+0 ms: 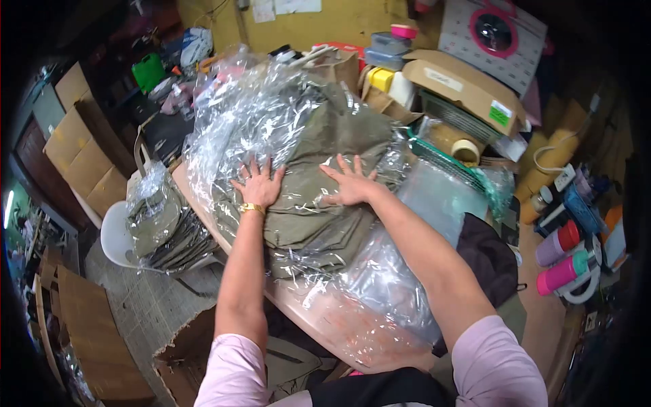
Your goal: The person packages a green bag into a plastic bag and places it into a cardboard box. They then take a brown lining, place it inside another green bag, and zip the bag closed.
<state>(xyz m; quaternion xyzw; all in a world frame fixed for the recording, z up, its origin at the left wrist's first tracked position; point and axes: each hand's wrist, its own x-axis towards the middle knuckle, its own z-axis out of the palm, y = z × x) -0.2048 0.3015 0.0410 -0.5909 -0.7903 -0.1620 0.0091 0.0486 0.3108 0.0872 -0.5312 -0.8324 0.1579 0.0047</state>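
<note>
A folded olive-green fabric item [298,197], perhaps a garment or bag, lies on top of a pile on the table. My left hand [261,184] rests flat on its left side, fingers spread, with a gold-coloured band at the wrist. On its right side lies my right hand [351,182], palm down and fingers apart. Neither hand grips anything. Behind and left of the hands, clear plastic wrapping [237,115] is heaped in crinkled folds around more green fabric. Flat clear plastic bags [400,292] lie on the table below my right forearm.
A white chair [115,234] at the left holds a stack of plastic-wrapped green items [169,227]. Cardboard boxes [88,146] stand beyond it. To the right are an open carton [468,91], a tape roll [465,152], a pink tumbler [561,273] and a black cloth [485,261].
</note>
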